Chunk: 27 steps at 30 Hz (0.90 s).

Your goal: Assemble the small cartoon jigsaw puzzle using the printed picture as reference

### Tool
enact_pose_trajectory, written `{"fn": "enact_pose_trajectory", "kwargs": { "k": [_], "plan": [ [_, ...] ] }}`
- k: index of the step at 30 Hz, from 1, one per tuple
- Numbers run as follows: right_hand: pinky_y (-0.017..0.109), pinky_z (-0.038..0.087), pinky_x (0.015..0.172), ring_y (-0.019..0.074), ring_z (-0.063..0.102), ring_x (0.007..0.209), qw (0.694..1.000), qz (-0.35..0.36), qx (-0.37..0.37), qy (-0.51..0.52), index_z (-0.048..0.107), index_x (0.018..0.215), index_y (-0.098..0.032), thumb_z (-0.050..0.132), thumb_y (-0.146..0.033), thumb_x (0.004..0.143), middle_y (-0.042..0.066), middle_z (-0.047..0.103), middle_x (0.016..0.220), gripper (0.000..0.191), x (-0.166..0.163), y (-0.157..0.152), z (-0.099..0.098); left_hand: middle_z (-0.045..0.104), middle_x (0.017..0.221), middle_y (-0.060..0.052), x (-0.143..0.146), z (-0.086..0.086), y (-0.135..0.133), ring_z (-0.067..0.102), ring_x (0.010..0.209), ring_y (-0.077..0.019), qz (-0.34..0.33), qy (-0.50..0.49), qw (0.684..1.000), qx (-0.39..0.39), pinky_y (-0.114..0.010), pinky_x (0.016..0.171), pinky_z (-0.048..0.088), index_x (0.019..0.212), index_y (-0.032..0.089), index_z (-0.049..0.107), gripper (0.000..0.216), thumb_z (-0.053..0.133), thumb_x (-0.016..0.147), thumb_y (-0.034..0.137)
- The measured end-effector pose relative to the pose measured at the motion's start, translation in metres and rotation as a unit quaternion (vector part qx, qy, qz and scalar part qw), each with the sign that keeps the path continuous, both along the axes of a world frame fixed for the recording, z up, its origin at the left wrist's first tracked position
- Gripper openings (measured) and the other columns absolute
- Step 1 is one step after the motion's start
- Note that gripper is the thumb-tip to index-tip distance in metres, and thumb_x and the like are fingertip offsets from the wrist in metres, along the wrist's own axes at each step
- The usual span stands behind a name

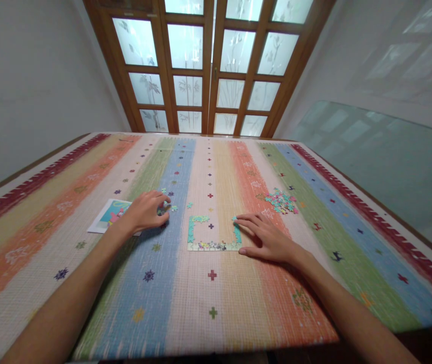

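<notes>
A: Quick, the left hand?
B: Curled over loose pieces; couldn't tell if it gripped one (its own fingers hid the spot).
A: And the right hand?
B: Loosely spread, clutching nothing, fingertips at one side of the partial puzzle border, which lay between both hands.
A: Others?
B: The piece pile sat beyond the right hand; a picture card lay beside the left wrist.

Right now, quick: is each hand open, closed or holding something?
Left hand: curled beside loose jigsaw pieces; cannot tell if it holds one.
Right hand: open, at the right side of the jigsaw border.
</notes>
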State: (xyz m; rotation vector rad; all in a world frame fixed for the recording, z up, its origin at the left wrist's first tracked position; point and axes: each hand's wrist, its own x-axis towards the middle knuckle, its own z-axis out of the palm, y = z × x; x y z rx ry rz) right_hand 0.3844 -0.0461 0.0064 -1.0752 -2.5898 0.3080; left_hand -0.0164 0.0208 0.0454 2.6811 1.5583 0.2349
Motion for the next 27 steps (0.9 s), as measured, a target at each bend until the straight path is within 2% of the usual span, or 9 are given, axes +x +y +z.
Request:
{"fn": "enact_pose_trajectory", "kwargs": {
  "k": [4,8,15,21,27],
  "plan": [
    [0.058,0.043,0.109,0.0347,0.051,0.129,1.000,0.004,-0.004,-0.002,0.051,0.146,-0.022,0.062,-0.064,0.092,0.016,0.056,0.145,0.069,0.000,0.000,0.000,0.068,0.081,-0.009,-0.010,0.014,-0.003,0.063,0.082,-0.0294,0.056,0.054,0.997,-0.017,-0.038,0.075,0.043,0.086,0.018,0.068,0.028,0.058,0.075,0.043],
    [0.058,0.044,0.108,0.0347,0.050,0.129,1.000,-0.003,-0.006,-0.001,0.051,0.147,-0.022,0.062,-0.064,0.092,0.016,0.056,0.145,0.070,0.001,0.000,-0.001,0.069,0.080,-0.010,-0.011,0.014,-0.004,0.063,0.078,-0.0301,0.086,0.076,0.991,-0.069,-0.036,0.067,0.040,0.081,0.020,0.067,0.028,0.058,0.075,0.046],
    [0.058,0.043,0.108,0.0347,0.051,0.129,1.000,-0.006,-0.005,-0.004,0.052,0.147,-0.024,0.062,-0.064,0.092,0.016,0.056,0.145,0.069,0.000,0.000,0.000,0.071,0.083,-0.010,-0.011,0.003,0.001,0.065,0.076,-0.0264,0.066,0.052,0.990,-0.109,-0.034,0.067,0.040,0.088,0.019,0.067,0.026,0.052,0.083,0.040],
    [0.058,0.043,0.109,0.0345,0.051,0.130,1.000,-0.008,-0.009,-0.009,0.051,0.147,-0.023,0.062,-0.064,0.092,0.016,0.056,0.145,0.070,0.001,0.000,0.000,0.072,0.085,-0.009,-0.011,0.003,0.003,0.067,0.078,-0.0252,0.035,0.011,0.991,-0.127,-0.034,0.073,0.044,0.103,0.018,0.070,0.032,0.051,0.083,0.034],
    [0.057,0.043,0.110,0.0345,0.050,0.130,1.000,-0.009,-0.011,-0.005,0.051,0.147,-0.022,0.063,-0.062,0.092,0.016,0.056,0.145,0.069,0.000,-0.001,0.000,0.073,0.086,-0.009,-0.009,0.001,0.004,0.067,0.078,-0.0236,0.018,-0.014,0.992,-0.127,-0.033,0.076,0.046,0.112,0.017,0.071,0.039,0.047,0.087,0.036]
  ]
}}
